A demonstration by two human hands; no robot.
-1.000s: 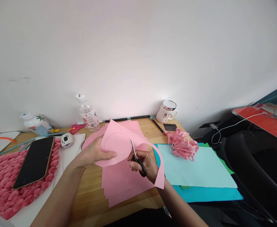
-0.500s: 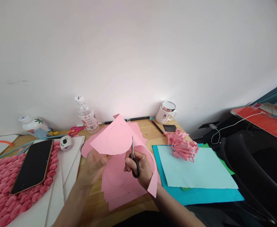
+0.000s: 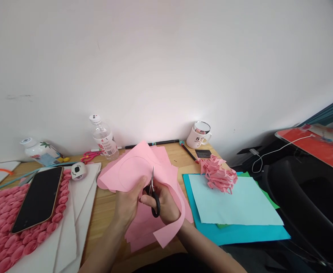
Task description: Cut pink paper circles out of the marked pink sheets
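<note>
My left hand [image 3: 131, 201] pinches the near edge of a pink paper sheet [image 3: 134, 170] with a circle outlined on it. In my right hand [image 3: 164, 203] are black-handled scissors [image 3: 155, 201], their blades pointing up at the sheet's right side. A curled pink strip [image 3: 173, 227] hangs over my right wrist; where it joins the sheet is hidden. Beneath both hands lies a stack of pink sheets [image 3: 139, 237] on the wooden table.
Left are a phone [image 3: 38, 199] on pink paper rosettes [image 3: 35, 240] and a water bottle [image 3: 105, 142]. A mug [image 3: 197, 136] stands at the back. Crumpled pink strips [image 3: 219, 174] lie on light blue paper [image 3: 234, 208] at right, beside a black chair [image 3: 294, 212].
My left hand has moved up and right and now grips the sheet. The sheet and scissors have shifted left and lower, and the strip has swung left below my right wrist.
</note>
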